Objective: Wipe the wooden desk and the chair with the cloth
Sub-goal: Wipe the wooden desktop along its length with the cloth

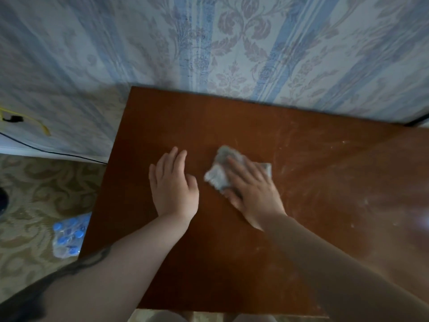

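Both forearms reach over the reddish-brown wooden table. Left hand lies flat, empty. Right hand, fingers spread, presses the crumpled grey cloth mid-table. Desk-wiping appears underway; dusty streaks rightward likely need strokes next. Chair unseen.

The reddish-brown desk stands against the wall, its right part dusty and streaked. The crumpled grey cloth lies near its middle, partly covered.

A home room: patterned wallpaper, ornate carpet, wooden desk.
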`<state>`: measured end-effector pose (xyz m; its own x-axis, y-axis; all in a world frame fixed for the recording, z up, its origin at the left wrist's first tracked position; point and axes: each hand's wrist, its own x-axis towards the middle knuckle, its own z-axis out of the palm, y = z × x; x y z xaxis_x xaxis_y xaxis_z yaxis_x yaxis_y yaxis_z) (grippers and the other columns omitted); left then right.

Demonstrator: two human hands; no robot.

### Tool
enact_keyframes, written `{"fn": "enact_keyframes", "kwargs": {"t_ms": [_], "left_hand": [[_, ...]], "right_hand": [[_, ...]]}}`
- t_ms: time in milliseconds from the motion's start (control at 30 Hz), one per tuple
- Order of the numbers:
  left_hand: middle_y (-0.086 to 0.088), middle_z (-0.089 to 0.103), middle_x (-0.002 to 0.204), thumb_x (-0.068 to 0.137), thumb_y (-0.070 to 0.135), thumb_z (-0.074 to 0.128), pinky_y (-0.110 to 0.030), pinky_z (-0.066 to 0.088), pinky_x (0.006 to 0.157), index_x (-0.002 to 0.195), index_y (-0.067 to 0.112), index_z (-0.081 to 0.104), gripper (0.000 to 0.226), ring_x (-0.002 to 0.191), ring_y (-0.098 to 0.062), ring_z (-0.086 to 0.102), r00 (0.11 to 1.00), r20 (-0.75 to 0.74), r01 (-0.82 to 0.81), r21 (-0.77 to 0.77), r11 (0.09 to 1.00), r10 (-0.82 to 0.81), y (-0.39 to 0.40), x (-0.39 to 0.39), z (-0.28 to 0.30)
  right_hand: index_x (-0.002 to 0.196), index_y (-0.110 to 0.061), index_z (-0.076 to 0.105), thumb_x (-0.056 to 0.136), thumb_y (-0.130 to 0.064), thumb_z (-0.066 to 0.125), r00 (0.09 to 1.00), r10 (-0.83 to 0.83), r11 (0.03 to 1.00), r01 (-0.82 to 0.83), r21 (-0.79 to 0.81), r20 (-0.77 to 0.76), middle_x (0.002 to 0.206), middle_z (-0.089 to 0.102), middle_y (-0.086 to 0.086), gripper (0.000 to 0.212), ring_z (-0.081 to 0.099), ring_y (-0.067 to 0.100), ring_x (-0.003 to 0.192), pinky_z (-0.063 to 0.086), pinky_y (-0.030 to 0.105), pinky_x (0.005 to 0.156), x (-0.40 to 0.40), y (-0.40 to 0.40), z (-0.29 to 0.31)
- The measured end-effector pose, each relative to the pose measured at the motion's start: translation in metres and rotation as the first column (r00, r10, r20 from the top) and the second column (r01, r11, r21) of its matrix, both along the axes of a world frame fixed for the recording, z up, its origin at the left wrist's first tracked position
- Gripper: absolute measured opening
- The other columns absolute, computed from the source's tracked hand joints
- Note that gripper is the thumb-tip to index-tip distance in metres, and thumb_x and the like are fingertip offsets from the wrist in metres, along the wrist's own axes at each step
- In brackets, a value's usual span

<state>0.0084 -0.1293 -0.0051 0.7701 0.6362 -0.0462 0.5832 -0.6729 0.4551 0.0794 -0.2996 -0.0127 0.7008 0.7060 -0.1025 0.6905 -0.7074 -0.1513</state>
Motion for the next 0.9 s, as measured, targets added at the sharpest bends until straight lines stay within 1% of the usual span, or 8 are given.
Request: {"fn": "enact_keyframes", "kwargs": {"t_ms": [100,167,267,400,600,700,800,900], "left_hand": [[0.003,0.022,0.16,0.097,0.018,0.045,-0.038,0.002,0.121,0.149,0.025,0.034,0.053,0.149,-0.017,0.01,0.998,-0.007,-0.061,0.011,0.998,0.061,-0.011,0.03,-0.002],[0.004,0.015,0.162,0.099,0.021,0.039,-0.039,0.0,0.121,0.151,0.026,0.028,0.053,0.149,-0.015,0.004,0.986,-0.027,-0.166,-0.001,0.986,0.166,-0.013,0.047,-0.004],[0.005,0.016,0.161,0.1,0.024,0.033,-0.039,0.0,0.121,0.151,0.026,0.027,0.052,0.149,-0.015,0.004,0.975,-0.045,-0.217,0.014,0.976,0.217,-0.016,0.057,-0.007],[0.004,0.025,0.159,0.097,0.026,0.037,-0.044,0.005,0.121,0.149,0.025,0.032,0.052,0.148,-0.019,0.01,0.976,-0.06,-0.204,0.073,0.976,0.208,-0.019,0.057,-0.01],[0.003,0.025,0.159,0.096,0.028,0.034,-0.045,0.005,0.12,0.149,0.025,0.032,0.053,0.148,-0.02,0.011,0.974,-0.089,-0.199,0.103,0.974,0.209,-0.02,0.06,-0.014],[0.001,0.028,0.158,0.095,0.028,0.036,-0.047,0.008,0.12,0.148,0.023,0.036,0.053,0.147,-0.022,0.014,0.976,-0.091,-0.189,0.114,0.975,0.2,-0.019,0.061,-0.014],[0.003,0.025,0.159,0.097,0.028,0.037,-0.046,0.007,0.12,0.149,0.025,0.033,0.052,0.148,-0.021,0.012,0.97,-0.123,-0.195,0.112,0.974,0.208,-0.018,0.06,-0.014],[0.005,0.019,0.16,0.098,0.029,0.032,-0.044,0.002,0.121,0.151,0.026,0.026,0.053,0.148,-0.019,0.007,0.968,-0.149,-0.187,0.118,0.975,0.204,-0.019,0.061,-0.012]], "right_hand": [[0.154,-0.033,0.019,0.102,-0.048,0.025,0.903,-0.427,0.903,0.428,0.022,-0.053,0.162,0.009,-0.011,0.055,0.003,0.02,0.15,-0.001,0.038,0.121,0.017,0.023,0.002],[0.156,-0.033,0.006,0.103,-0.044,0.023,0.884,-0.459,0.887,0.462,0.021,-0.087,0.163,-0.002,-0.01,0.056,-0.008,0.02,0.15,-0.009,0.037,0.12,0.009,0.054,0.005],[0.156,-0.031,0.009,0.103,-0.041,0.02,0.989,-0.122,0.992,0.124,0.026,-0.085,0.163,0.0,-0.008,0.055,-0.009,0.019,0.15,-0.005,0.038,0.121,0.003,0.056,0.005],[0.151,-0.03,0.029,0.101,-0.049,0.026,0.975,0.22,0.975,-0.221,0.01,0.016,0.161,0.02,-0.008,0.053,0.013,0.019,0.149,0.011,0.04,0.121,0.051,0.003,-0.006],[0.153,-0.032,0.024,0.103,-0.044,0.028,0.89,-0.453,0.882,0.456,0.116,-0.058,0.162,0.013,-0.009,0.052,0.006,0.022,0.15,-0.001,0.038,0.12,0.06,0.053,-0.004],[0.153,-0.033,0.024,0.102,-0.046,0.025,0.998,-0.047,0.993,0.052,0.104,-0.049,0.162,0.014,-0.009,0.053,0.005,0.02,0.15,0.001,0.037,0.121,0.047,0.046,-0.002],[0.152,-0.034,0.024,0.1,-0.05,0.026,0.927,0.374,0.926,-0.371,0.064,-0.037,0.161,0.017,-0.01,0.054,0.011,0.02,0.149,0.005,0.037,0.12,0.081,0.009,-0.003],[0.15,-0.03,0.034,0.099,-0.048,0.029,0.978,0.207,0.975,-0.209,0.079,0.027,0.16,0.023,-0.006,0.054,0.021,0.026,0.147,0.007,0.038,0.118,0.125,0.015,-0.007]]}}
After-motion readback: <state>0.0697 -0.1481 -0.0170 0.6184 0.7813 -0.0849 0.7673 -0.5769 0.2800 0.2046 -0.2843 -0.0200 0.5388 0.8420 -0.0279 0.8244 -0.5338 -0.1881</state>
